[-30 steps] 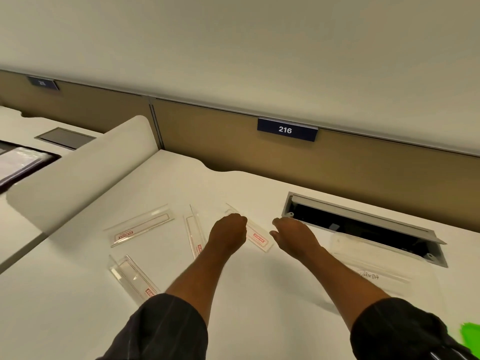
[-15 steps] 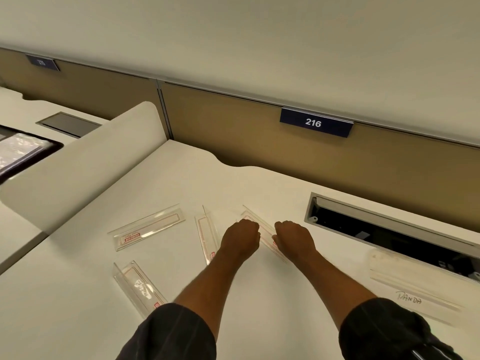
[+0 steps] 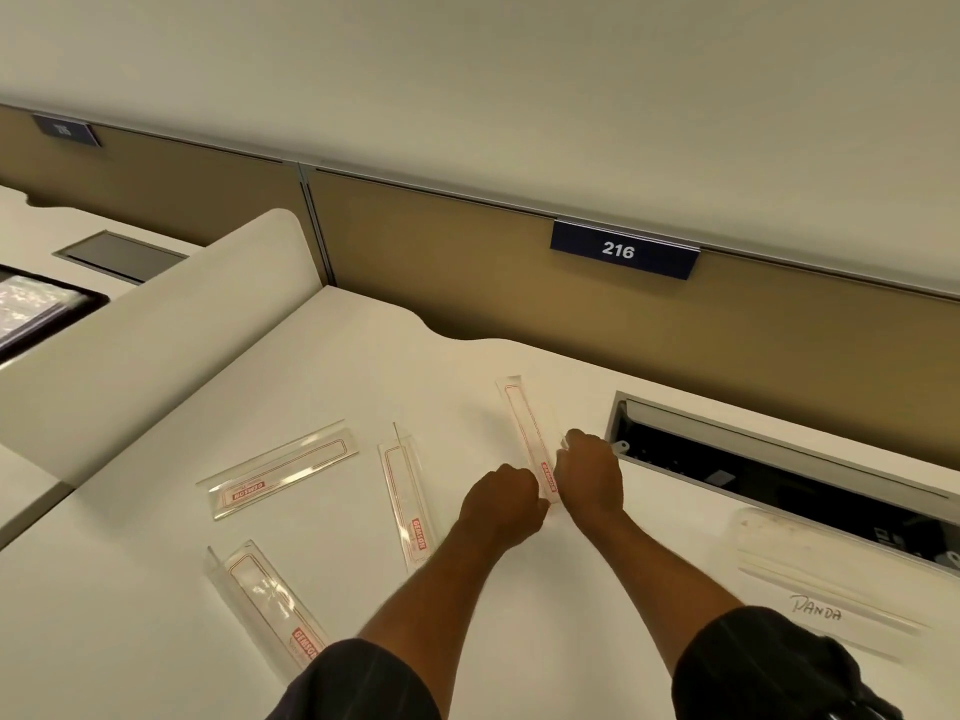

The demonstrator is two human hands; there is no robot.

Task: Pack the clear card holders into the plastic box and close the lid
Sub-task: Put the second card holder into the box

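Holding one clear card holder [image 3: 525, 428] are both bare hands. The right grip [image 3: 589, 478] has its fingers curled round the holder's right edge, close to the near end. The left grip [image 3: 501, 504] is curled too and pinches the near corner of the same holder, though its fingertips hide behind the hand. The holder is long and thin, with a red outline and a red label at its near end. It points away to the far side. I cannot tell if it lies on the white bench [image 3: 363, 366] or is lifted a little.

Three more holders lie on the bench to the left. The middle card holder [image 3: 408, 498] lies just left of the left grip, running from near to far. The slanted card holder [image 3: 283, 470] lies further left. The near card holder [image 3: 265, 605] lies closest to the person, with its near end by the dark left sleeve [image 3: 358, 683].

The plastic box [image 3: 810, 569] is clear and sits on the bench to the right, well apart from the held holder. The word PANDA is written on it. Just beyond it is a long open slot [image 3: 779, 475] in the bench, dark inside, and the right grip is beside its left end.

Behind the bench stands a brown wall panel [image 3: 467, 283] with a blue sign [image 3: 621, 250] that says 216. A white divider [image 3: 156, 324] stands along the bench's left side.
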